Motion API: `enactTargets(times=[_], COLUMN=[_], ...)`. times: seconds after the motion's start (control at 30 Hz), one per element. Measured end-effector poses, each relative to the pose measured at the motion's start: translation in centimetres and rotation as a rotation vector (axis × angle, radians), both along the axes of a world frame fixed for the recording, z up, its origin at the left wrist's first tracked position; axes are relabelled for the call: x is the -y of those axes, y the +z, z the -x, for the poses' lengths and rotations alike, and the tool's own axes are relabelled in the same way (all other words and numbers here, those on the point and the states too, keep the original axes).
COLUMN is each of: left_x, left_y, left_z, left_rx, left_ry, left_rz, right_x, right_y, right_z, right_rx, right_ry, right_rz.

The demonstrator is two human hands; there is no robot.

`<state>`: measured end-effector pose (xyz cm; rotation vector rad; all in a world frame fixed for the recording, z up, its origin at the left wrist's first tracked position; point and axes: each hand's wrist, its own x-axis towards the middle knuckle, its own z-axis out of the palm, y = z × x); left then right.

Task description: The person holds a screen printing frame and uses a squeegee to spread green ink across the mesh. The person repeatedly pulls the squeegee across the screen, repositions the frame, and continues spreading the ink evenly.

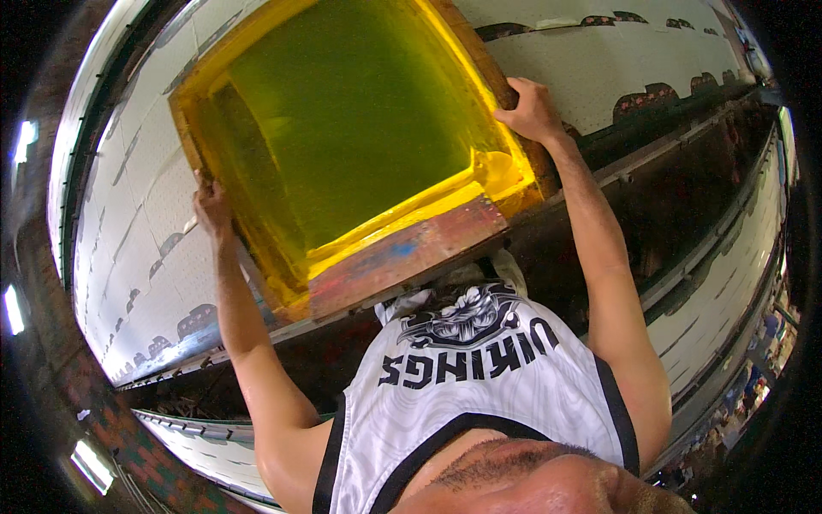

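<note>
A wooden screen-printing frame (445, 184), thickly smeared with yellow ink, lies in front of me at a slant. Its mesh (351, 120) looks dark green-yellow. My left hand (211, 206) grips the frame's left side, with the fingers partly hidden. Gripping the right side is my right hand (533, 111), its thumb over the yellow inner edge and its fingers at the outer edge. A wooden board (411, 248) stained red and blue runs along the near side. Yellow ink pools (498, 171) in the near right corner.
Under the frame stretches a long pale table (128, 231) covered with fabric pieces bearing dark printed patches (646, 101). A rail (676, 141) follows its near edge. Another long pale table (719, 317) stands behind me, across a dark gap.
</note>
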<state>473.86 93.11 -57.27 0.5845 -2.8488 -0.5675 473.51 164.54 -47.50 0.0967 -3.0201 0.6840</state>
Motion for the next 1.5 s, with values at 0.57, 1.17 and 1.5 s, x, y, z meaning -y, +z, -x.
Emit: enactTargets(times=[0.57, 1.17, 1.5], left_x=[-12.9, -12.2, -12.8], left_y=[-1.7, -4.3, -6.5], left_z=[-0.9, -1.9, -2.4], left_rx=[0.076, 0.130, -0.089], left_ry=[0.089, -0.065, -0.033], left_rz=[0.095, 0.009, -0.084], right_x=[-6.9, 12.8, 16.5], right_y=[-3.7, -0.1, -3.4], right_z=[-2.5, -19.1, -19.7], right_rx=[0.214, 0.078, 0.084], right_ry=[-0.135, 0.839, 0.553], right_rz=[0.052, -0.118, -0.320])
